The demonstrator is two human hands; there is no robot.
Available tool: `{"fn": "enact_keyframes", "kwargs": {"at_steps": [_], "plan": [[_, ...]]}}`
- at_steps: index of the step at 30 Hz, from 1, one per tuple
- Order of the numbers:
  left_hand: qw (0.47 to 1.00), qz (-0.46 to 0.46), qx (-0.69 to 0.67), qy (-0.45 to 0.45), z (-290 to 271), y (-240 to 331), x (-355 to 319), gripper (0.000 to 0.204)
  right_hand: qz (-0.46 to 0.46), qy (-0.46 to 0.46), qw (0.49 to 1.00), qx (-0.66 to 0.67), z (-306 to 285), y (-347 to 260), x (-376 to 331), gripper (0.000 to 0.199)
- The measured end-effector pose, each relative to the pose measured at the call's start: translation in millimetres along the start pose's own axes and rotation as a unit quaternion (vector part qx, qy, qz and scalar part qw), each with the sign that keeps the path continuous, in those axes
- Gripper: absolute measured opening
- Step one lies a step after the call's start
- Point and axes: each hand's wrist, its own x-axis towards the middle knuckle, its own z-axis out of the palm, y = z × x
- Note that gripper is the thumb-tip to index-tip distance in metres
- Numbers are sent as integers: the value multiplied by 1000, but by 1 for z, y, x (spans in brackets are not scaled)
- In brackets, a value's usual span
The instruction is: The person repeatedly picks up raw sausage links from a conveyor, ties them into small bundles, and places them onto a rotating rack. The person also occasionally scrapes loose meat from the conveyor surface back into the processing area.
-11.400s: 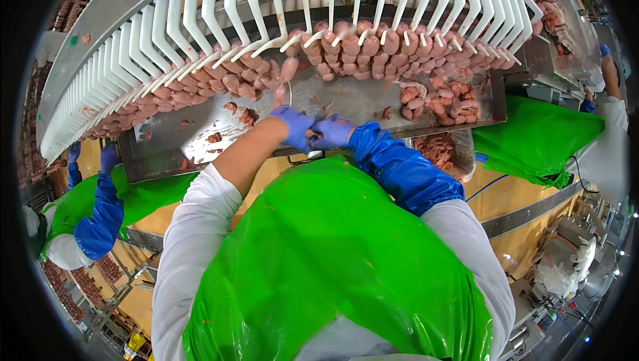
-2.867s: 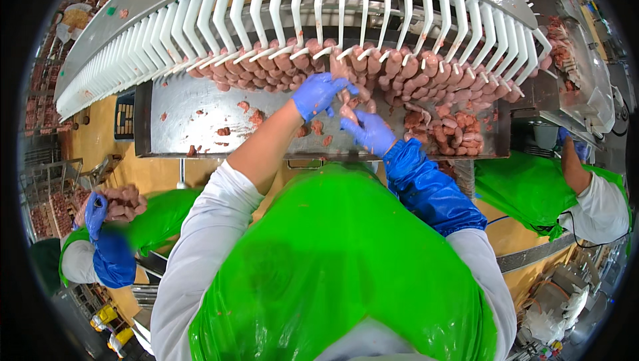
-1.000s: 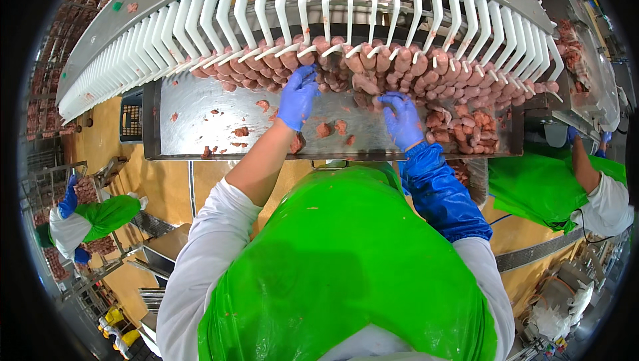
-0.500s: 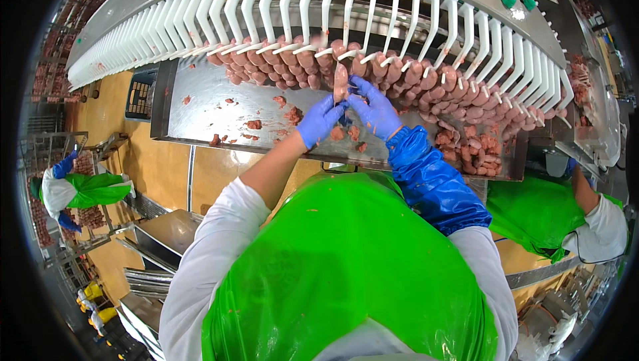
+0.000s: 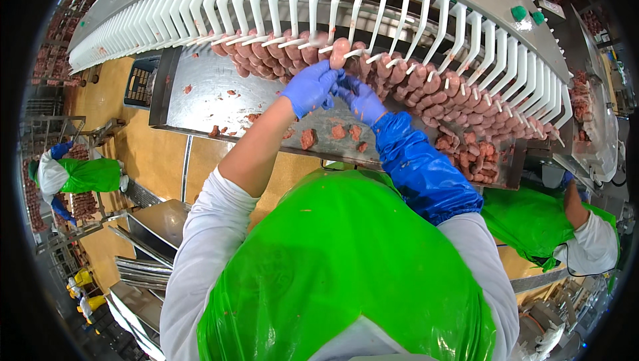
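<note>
In purple-blue gloves, both my hands are together just under a row of white hooks (image 5: 313,1). A pale pink sausage link (image 5: 339,52) hangs at one hook in front of them. My left hand (image 5: 311,88) is closed, its fingers at the lower end of that link. Against it, a little to the right and lower, is my right hand (image 5: 361,100), fingers curled; whatever they hold is hidden. Strings of linked sausages (image 5: 426,91) hang from the hooks on both sides of my hands.
A steel tray (image 5: 200,101) with scattered meat scraps lies beneath the hooks. Loose sausages and meat (image 5: 476,158) are piled at its right end. A co-worker in a green apron (image 5: 526,221) stands close on the right; another person (image 5: 86,184) is at racks far left.
Both hands have moved up toward the hooks, the left one also slightly leftward. The link between them now sits higher, close at the hook. My view has shifted a little.
</note>
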Motion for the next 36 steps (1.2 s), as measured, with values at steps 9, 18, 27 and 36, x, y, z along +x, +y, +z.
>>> {"fn": "enact_keyframes", "kwargs": {"at_steps": [9, 18, 27, 36], "plan": [[974, 164, 106, 113, 0, -107, 2, 45, 37, 110, 992, -54, -74, 41, -108, 24], [994, 102, 13, 32, 31, -106, 84, 49, -25, 235, 970, 60, -98, 40, -119, 34], [982, 105, -38, 150, 74, -115, 40, 48, 29, 216, 972, -87, -101, 85, -64, 43], [968, 153, 175, -99, 109, -48, 90, 44, 99, -17, 994, -41, -61, 85, -84, 42]]}}
